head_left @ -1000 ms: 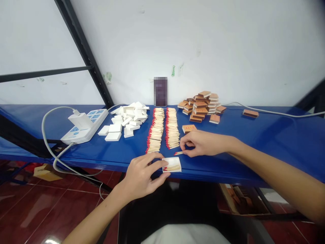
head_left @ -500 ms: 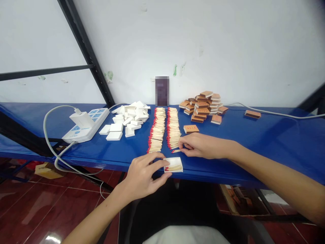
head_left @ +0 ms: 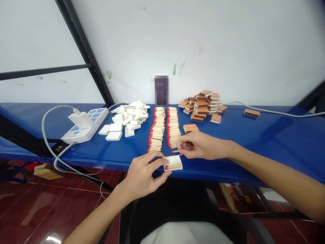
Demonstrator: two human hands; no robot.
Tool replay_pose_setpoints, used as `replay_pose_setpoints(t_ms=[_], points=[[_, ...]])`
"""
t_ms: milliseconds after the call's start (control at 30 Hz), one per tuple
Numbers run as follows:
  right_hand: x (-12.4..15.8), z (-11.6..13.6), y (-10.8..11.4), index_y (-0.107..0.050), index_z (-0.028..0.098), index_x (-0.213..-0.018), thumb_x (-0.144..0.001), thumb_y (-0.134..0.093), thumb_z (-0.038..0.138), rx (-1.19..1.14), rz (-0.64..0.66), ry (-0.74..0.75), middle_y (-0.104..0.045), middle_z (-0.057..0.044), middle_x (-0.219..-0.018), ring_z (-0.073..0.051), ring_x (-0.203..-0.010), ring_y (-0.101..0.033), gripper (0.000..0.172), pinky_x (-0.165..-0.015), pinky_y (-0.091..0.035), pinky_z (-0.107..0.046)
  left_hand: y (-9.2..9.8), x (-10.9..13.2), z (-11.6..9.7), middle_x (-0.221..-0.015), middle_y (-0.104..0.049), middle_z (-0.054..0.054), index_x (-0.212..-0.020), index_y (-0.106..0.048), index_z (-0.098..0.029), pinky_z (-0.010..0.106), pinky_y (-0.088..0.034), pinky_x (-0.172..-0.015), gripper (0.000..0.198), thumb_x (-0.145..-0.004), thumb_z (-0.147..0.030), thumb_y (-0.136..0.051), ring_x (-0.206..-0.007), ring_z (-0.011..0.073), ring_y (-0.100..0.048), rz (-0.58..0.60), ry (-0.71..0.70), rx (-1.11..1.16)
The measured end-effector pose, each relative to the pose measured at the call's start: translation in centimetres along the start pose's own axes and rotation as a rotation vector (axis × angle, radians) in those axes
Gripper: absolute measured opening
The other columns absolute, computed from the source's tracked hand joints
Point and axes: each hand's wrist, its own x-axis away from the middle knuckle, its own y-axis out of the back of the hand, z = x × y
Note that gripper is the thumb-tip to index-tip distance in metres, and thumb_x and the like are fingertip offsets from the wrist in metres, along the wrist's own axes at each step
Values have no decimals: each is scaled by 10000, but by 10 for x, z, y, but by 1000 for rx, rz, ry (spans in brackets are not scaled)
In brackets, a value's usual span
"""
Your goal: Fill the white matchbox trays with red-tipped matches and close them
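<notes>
My left hand (head_left: 143, 173) pinches the left side of a small white matchbox tray (head_left: 173, 163) that lies at the front edge of the blue table (head_left: 266, 135). A few red-tipped matches lie inside the tray. My right hand (head_left: 196, 145) is closed on a match (head_left: 175, 151) just above the tray's far edge. Two long rows of red-tipped matches (head_left: 164, 128) run away from me just beyond both hands.
A heap of white inner trays (head_left: 127, 119) lies left of the matches, and a white power strip (head_left: 85, 124) with its cable lies further left. Brown matchbox sleeves (head_left: 201, 105) are stacked at the back right; one sleeve (head_left: 190, 127) lies near my right hand. A black diagonal frame bar (head_left: 83, 51) rises at the left.
My right hand has lifted the match from the table and brought it left over the tray's far edge. My left hand has stayed on the tray.
</notes>
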Motion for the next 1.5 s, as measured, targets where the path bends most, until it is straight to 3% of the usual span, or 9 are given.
replay_pose_setpoints(t_ms=[267, 467, 600, 867, 1033, 1267, 1500], points=[[-5, 5, -20, -655, 166, -803, -816, -639, 217, 5, -23, 136, -418, 84, -559, -59, -496, -392, 55, -522, -322, -198, -1, -2, -1, -1044, -716, 56, -1069, -673, -211, 280, -572, -758, 187, -915, -314, -654, -882, 178, -711, 11, 16, -1], [-3, -5, -7, -596, 175, -797, -815, -591, 187, 163, -129, 101, -459, 61, -609, -79, -537, -410, 21, -553, -316, -213, -2, 0, 0, -1046, -682, 73, -1062, -688, -213, 286, -567, -744, 186, -899, -301, -674, -873, 178, -688, -35, 24, -2], [-1, -13, 2, -654, 174, -893, -781, -636, 215, 325, -70, 33, -535, 32, -681, -103, -598, -461, 121, -595, -318, -236, -1, 0, 0, -1039, -685, 71, -1041, -699, -208, 293, -567, -743, 182, -884, -301, -684, -863, 177, -686, -31, 13, 9], [-3, -9, 3, -707, 167, -963, -840, -666, 320, 267, 5, -36, -540, 32, -662, -107, -590, -484, 200, -592, -344, -235, 2, -3, -3, -971, -702, 57, -977, -709, -198, 280, -563, -718, 143, -877, -296, -678, -822, 167, -690, -10, -2, 32], [-3, -11, 5, -723, 170, -909, -892, -612, 254, 227, 32, -26, -542, 30, -631, -99, -559, -472, 140, -572, -339, -233, 2, -2, -3, -968, -704, 57, -968, -713, -203, 268, -567, -710, 145, -883, -309, -663, -808, 160, -692, -13, -11, 20], [-3, -14, 3, -720, 160, -1000, -905, -567, 223, 165, 48, -45, -539, 32, -647, -94, -563, -468, 192, -561, -350, -227, 1, -1, -2, -1003, -703, 63, -1001, -703, -204, 283, -559, -731, 161, -863, -286, -689, -843, 176, -694, -9, -13, 21], [-1, -13, 6, -699, 170, -1010, -922, -598, 314, 202, 59, -89, -544, 29, -667, -104, -586, -484, 197, -573, -348, -232, 2, -2, -2, -989, -701, 55, -991, -702, -205, 275, -542, -697, 149, -868, -287, -682, -804, 163, -687, -1, -9, 16]])
